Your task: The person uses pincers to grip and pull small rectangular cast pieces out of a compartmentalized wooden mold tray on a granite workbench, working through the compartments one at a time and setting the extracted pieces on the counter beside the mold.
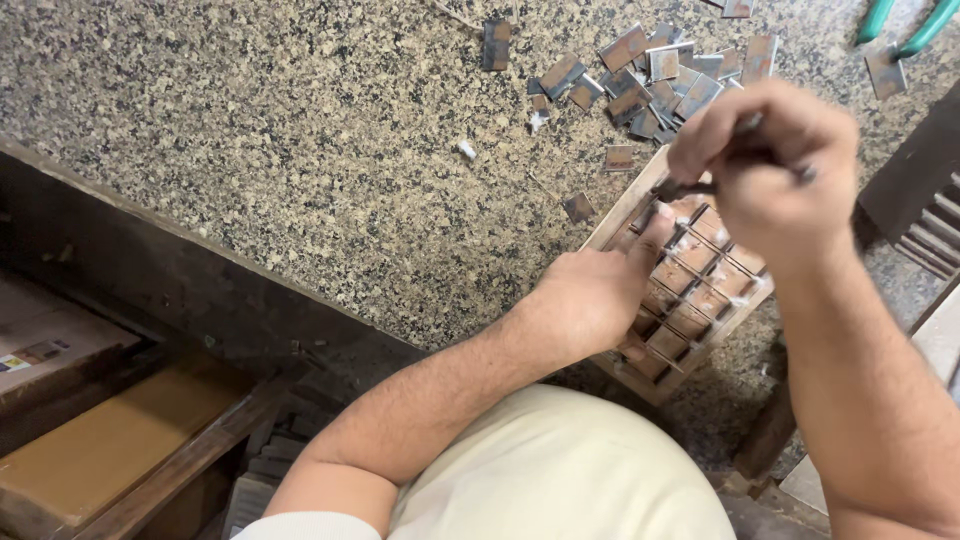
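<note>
A small wooden grid frame [700, 300] with square cells lies on the speckled granite counter [300, 150]. My left hand [590, 295] rests on the frame's left side and holds it down, thumb stretched toward its top corner. My right hand [770, 165] hovers over the frame's upper end, fingers closed on a thin dark metal tool [690, 186] whose tip points at the frame's top edge. Several cells hold brownish square pieces with white flecks. The frame's right part is hidden under my right wrist.
A heap of several small grey metal plates [650, 75] lies on the counter behind the frame; a few stray ones sit apart. Pliers with green handles [900, 30] lie at top right. A dark slatted piece [920, 200] is at right. Wooden boxes [110, 440] sit below the counter edge.
</note>
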`<state>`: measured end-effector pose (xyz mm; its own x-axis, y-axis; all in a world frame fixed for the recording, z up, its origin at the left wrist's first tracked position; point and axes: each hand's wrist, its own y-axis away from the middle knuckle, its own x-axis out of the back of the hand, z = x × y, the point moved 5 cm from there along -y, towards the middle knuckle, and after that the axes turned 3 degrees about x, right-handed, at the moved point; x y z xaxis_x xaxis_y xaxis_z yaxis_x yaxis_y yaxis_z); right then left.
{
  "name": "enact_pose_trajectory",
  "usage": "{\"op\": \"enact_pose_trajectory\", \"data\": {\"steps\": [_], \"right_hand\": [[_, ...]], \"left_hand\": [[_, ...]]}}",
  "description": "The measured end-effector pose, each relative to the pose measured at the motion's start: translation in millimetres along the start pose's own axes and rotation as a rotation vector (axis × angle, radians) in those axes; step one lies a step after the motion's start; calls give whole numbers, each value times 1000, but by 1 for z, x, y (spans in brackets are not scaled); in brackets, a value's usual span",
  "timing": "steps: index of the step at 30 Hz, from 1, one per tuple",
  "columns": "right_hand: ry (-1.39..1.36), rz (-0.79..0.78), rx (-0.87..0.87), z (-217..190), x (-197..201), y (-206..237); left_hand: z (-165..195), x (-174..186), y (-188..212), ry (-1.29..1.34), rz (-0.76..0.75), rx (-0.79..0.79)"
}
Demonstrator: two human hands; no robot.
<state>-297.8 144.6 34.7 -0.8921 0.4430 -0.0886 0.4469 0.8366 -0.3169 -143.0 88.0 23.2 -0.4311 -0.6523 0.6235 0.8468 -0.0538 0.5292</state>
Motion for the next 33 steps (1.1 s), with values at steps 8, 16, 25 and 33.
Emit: {"op": "enact_pose_trajectory", "data": {"steps": [8,16,25,33], "right_hand": [[-465,235,-363,22,39,-23],[-609,243,-355,39,48,-17],[160,-61,-1,-16,-4,-21],[-45,148,-74,-73,14,-31]], "left_hand": [[-2,0,4,3,-22,56],[-1,2,2,33,-34,57],[-8,-18,-11,-9,-58,72],[-6,-16,-7,50,-28,69]]}}
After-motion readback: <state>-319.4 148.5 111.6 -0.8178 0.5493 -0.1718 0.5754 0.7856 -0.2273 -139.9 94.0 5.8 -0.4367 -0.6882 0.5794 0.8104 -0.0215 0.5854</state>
